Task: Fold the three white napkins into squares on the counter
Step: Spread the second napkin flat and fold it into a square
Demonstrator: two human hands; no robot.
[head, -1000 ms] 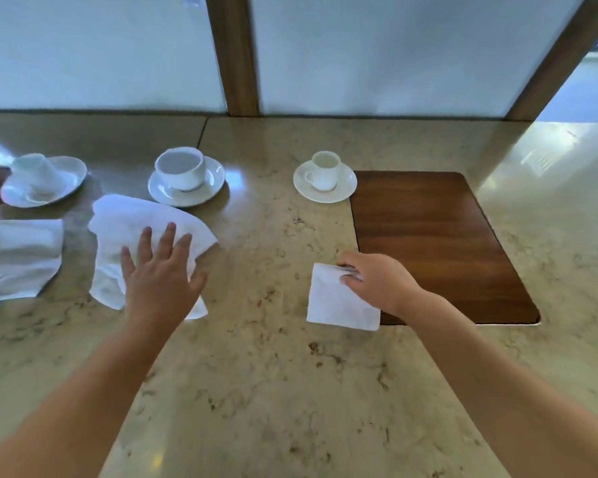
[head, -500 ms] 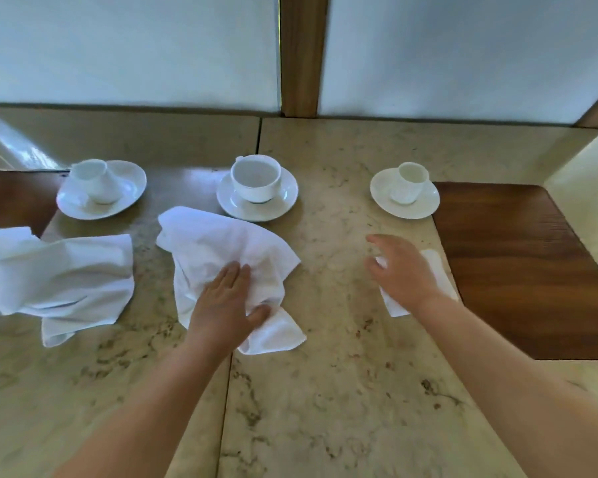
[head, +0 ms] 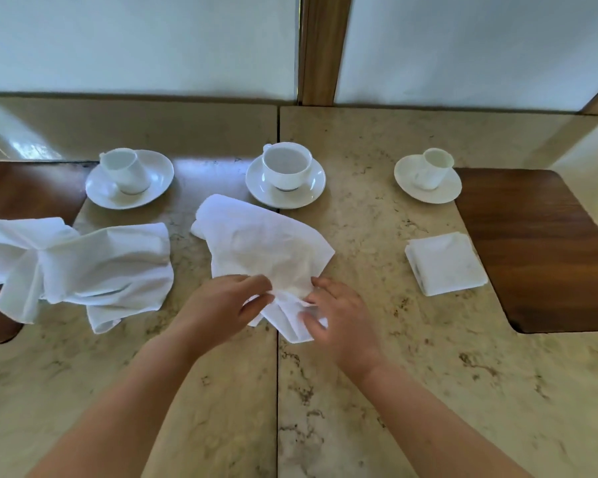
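Three white napkins lie on the marble counter. The middle napkin is crumpled and spread loosely in front of the centre cup. My left hand pinches its near edge, and my right hand grips the same near corner from the other side. To the right, a folded napkin rests as a neat square beside the wooden inlay. At the left, a third napkin sits rumpled and unfolded, untouched.
Three white cups on saucers stand in a row behind the napkins: left cup, centre cup, right cup. Dark wooden inlays sit at the right and left. A frosted wall panel rises behind the counter.
My right hand left the folded square and came across to the middle napkin. My left hand slid from on top of that napkin to its near edge. The view shifted left.
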